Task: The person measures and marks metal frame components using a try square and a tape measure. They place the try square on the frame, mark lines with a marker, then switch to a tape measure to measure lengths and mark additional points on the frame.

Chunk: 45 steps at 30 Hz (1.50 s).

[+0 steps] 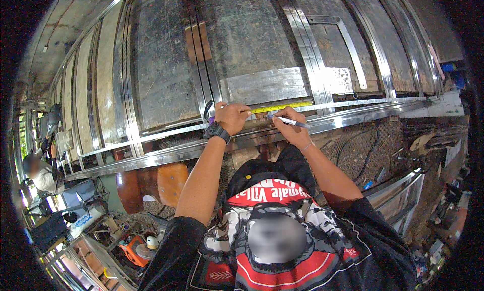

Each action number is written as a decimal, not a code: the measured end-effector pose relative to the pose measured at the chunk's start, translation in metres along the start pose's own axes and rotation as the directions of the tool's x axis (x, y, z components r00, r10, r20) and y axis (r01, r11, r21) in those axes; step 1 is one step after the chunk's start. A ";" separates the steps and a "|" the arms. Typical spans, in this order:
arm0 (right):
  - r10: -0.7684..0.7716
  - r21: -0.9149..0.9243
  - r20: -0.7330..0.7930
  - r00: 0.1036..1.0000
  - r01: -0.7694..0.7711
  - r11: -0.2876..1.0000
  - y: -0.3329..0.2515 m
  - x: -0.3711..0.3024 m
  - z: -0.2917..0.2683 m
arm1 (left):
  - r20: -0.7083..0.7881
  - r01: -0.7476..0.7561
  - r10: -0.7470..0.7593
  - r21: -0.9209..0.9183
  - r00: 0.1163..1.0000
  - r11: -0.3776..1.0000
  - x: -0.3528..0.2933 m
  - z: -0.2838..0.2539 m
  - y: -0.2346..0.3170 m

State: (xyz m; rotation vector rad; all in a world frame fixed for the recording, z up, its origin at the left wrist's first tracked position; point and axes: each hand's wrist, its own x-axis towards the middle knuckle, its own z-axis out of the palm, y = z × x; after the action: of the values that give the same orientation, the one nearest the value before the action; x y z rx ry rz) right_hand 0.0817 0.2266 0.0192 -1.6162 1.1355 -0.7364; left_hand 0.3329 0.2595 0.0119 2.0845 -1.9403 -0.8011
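A yellow tape measure blade [282,108] lies along a shiny metal bar near the table's front edge. My left hand [232,118] is closed on the tape measure, pressing it against the metal; its case is mostly hidden behind the fingers, with a dark loop and a bit of purple beside them. Between the fingers of my right hand [292,129] is a marker pen [295,122], its tip end toward the tape and the bar. Below both hands a long metal channel [343,121] runs across the front edge.
Several metal profiles [307,49] cross the worn boards of the table. A metal framing square [355,54] rests at the upper right. Another person [43,170] is at the far left. An orange power tool [135,250] stands at lower left. Cables [375,144] lie on the ground at right.
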 end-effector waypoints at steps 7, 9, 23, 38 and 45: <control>-0.017 0.077 0.049 0.999 0.013 0.997 -0.012 -0.001 0.006 | -0.002 0.001 -0.001 -0.008 1.000 1.000 -0.001 0.002 -0.002; -0.027 0.087 0.049 0.998 0.023 0.996 -0.012 0.002 0.010 | 0.013 0.007 -0.007 -0.010 1.000 1.000 0.000 0.001 -0.001; -0.125 -0.025 0.043 0.991 0.127 0.992 0.001 0.006 0.016 | 0.050 0.064 -0.061 -0.051 0.997 0.997 0.000 -0.002 0.004; -0.170 -0.013 0.006 0.985 0.170 0.985 0.003 0.007 0.017 | 0.067 0.065 -0.062 -0.051 0.996 0.997 0.001 -0.006 0.006; 0.005 0.058 -0.020 1.000 -0.004 0.998 -0.003 0.000 0.007 | 0.016 0.015 -0.014 -0.014 1.000 1.000 0.001 0.000 0.000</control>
State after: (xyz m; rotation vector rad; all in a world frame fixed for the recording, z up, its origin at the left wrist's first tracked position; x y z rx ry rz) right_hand 0.0893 0.2292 0.0201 -1.5606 1.1218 -0.7775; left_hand 0.3328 0.2584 0.0119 2.0927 -1.9239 -0.8343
